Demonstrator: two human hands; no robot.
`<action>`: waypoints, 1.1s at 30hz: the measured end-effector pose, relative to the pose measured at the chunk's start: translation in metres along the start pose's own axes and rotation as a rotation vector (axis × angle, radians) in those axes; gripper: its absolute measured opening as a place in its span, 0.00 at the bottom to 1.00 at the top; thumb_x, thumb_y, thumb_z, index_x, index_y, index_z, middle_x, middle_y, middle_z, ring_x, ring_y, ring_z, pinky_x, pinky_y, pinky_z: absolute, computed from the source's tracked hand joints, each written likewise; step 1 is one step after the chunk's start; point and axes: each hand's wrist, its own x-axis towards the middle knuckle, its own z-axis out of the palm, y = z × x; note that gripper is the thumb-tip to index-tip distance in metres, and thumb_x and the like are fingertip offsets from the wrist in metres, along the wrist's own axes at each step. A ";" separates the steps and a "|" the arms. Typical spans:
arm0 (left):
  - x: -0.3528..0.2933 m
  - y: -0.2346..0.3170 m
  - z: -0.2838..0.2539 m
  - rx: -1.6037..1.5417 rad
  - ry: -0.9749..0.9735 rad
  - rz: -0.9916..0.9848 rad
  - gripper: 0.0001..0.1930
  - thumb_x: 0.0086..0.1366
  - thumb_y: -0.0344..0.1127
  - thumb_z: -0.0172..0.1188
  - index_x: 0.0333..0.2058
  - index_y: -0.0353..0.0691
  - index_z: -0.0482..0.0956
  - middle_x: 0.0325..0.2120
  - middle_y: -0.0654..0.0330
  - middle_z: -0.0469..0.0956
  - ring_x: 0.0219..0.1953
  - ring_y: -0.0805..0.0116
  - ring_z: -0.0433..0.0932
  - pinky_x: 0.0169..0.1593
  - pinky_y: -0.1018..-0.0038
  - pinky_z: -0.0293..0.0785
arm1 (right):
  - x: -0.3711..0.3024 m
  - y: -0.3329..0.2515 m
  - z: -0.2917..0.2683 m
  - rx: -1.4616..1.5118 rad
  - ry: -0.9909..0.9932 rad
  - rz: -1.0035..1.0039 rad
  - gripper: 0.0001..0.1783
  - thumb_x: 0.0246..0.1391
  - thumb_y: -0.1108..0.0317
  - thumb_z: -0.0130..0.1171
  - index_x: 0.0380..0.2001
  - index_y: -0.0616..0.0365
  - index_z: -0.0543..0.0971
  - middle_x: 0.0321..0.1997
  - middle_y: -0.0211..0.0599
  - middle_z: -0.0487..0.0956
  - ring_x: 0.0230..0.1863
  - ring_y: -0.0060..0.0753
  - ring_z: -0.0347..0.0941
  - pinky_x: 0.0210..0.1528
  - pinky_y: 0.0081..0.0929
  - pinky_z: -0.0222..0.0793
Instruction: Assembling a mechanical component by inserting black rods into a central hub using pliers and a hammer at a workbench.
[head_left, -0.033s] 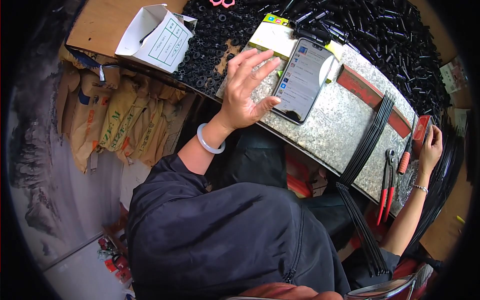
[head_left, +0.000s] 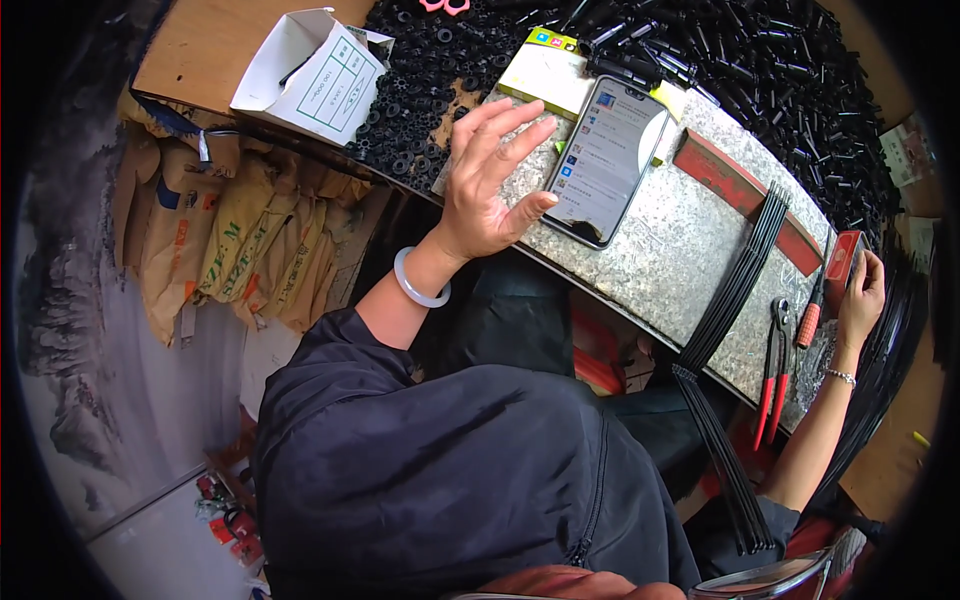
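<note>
My left hand (head_left: 487,185) hovers with spread fingers just left of a smartphone (head_left: 610,165), holding nothing. The phone lies tilted on the speckled grey work surface, its lit screen showing a list. Far to the right, my right hand (head_left: 862,300) has its fingers curled against a small red box (head_left: 845,262); whatever they may hold is hidden. Beside that forearm lie red-handled pliers (head_left: 774,370) and a tool with an orange-red handle (head_left: 808,325). A bundle of thin black rods (head_left: 735,290) crosses the work surface and hangs over its near edge.
A worn red bar (head_left: 745,195) lies under the far end of the rods. Heaps of black parts (head_left: 760,75) cover the back. An opened white carton (head_left: 320,80) stands at the left, above brown sacks (head_left: 220,235). More long black strands (head_left: 890,340) lie beyond my right arm.
My left hand has shifted very slightly, a touch to the left. Everything else looks the same.
</note>
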 end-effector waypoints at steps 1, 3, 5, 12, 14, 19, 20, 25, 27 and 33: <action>0.001 0.002 -0.001 0.010 0.024 0.013 0.29 0.63 0.58 0.52 0.49 0.38 0.76 0.50 0.52 0.74 0.54 0.52 0.66 0.59 0.61 0.59 | 0.000 0.001 0.000 -0.001 0.000 0.001 0.14 0.63 0.60 0.52 0.42 0.59 0.77 0.38 0.33 0.80 0.38 0.22 0.73 0.43 0.22 0.68; -0.003 0.004 0.000 0.012 0.011 0.017 0.28 0.63 0.57 0.53 0.48 0.38 0.77 0.49 0.52 0.74 0.53 0.52 0.67 0.58 0.61 0.60 | 0.000 0.004 0.001 0.006 0.000 0.013 0.14 0.63 0.60 0.52 0.42 0.59 0.77 0.37 0.33 0.80 0.37 0.22 0.73 0.43 0.22 0.68; -0.009 0.007 -0.002 0.015 0.008 0.019 0.27 0.63 0.57 0.53 0.47 0.38 0.77 0.49 0.53 0.75 0.53 0.52 0.67 0.58 0.62 0.60 | 0.001 -0.002 0.000 0.001 0.003 0.003 0.14 0.62 0.60 0.52 0.42 0.59 0.78 0.37 0.33 0.80 0.37 0.21 0.73 0.43 0.21 0.68; -0.020 0.015 0.000 0.050 -0.066 0.039 0.21 0.63 0.55 0.55 0.41 0.44 0.82 0.47 0.57 0.76 0.53 0.54 0.67 0.57 0.64 0.61 | 0.001 -0.003 0.000 0.006 0.005 0.018 0.13 0.62 0.61 0.52 0.41 0.59 0.78 0.36 0.32 0.80 0.37 0.21 0.73 0.42 0.21 0.68; -0.018 0.017 0.000 0.067 -0.082 0.071 0.18 0.60 0.54 0.58 0.39 0.47 0.84 0.47 0.60 0.77 0.53 0.54 0.67 0.57 0.64 0.63 | 0.001 -0.002 0.001 0.002 0.009 0.012 0.13 0.62 0.61 0.52 0.41 0.59 0.78 0.36 0.32 0.80 0.36 0.21 0.73 0.42 0.21 0.68; -0.022 0.015 0.002 0.071 -0.082 0.086 0.17 0.59 0.53 0.59 0.39 0.49 0.84 0.47 0.61 0.78 0.53 0.55 0.67 0.57 0.64 0.64 | 0.000 -0.004 0.000 -0.028 -0.002 0.014 0.13 0.62 0.61 0.52 0.41 0.59 0.77 0.36 0.32 0.80 0.36 0.21 0.73 0.42 0.21 0.68; -0.022 0.015 0.001 0.074 -0.075 0.088 0.17 0.59 0.53 0.60 0.38 0.49 0.84 0.47 0.61 0.78 0.53 0.55 0.68 0.57 0.64 0.64 | 0.000 -0.004 0.000 -0.019 0.008 0.001 0.14 0.62 0.61 0.52 0.42 0.59 0.77 0.35 0.31 0.79 0.36 0.20 0.73 0.41 0.21 0.68; -0.021 0.017 0.001 0.080 -0.128 0.086 0.18 0.61 0.53 0.57 0.39 0.47 0.85 0.47 0.60 0.78 0.53 0.56 0.67 0.57 0.65 0.63 | -0.001 -0.009 0.000 -0.032 0.009 0.011 0.14 0.63 0.60 0.52 0.42 0.60 0.77 0.35 0.30 0.79 0.35 0.19 0.72 0.41 0.20 0.68; -0.021 0.017 0.001 0.079 -0.154 0.084 0.20 0.63 0.54 0.55 0.39 0.46 0.84 0.46 0.60 0.79 0.54 0.56 0.66 0.57 0.66 0.61 | -0.001 -0.005 0.001 -0.012 0.010 0.014 0.14 0.63 0.60 0.52 0.42 0.59 0.77 0.35 0.30 0.79 0.35 0.20 0.72 0.41 0.20 0.68; -0.024 0.017 -0.002 0.045 0.053 0.123 0.28 0.64 0.56 0.53 0.51 0.38 0.70 0.49 0.50 0.73 0.52 0.53 0.69 0.55 0.62 0.64 | 0.000 -0.009 0.000 -0.004 0.039 0.011 0.15 0.62 0.60 0.52 0.42 0.60 0.77 0.36 0.31 0.79 0.36 0.19 0.72 0.42 0.20 0.67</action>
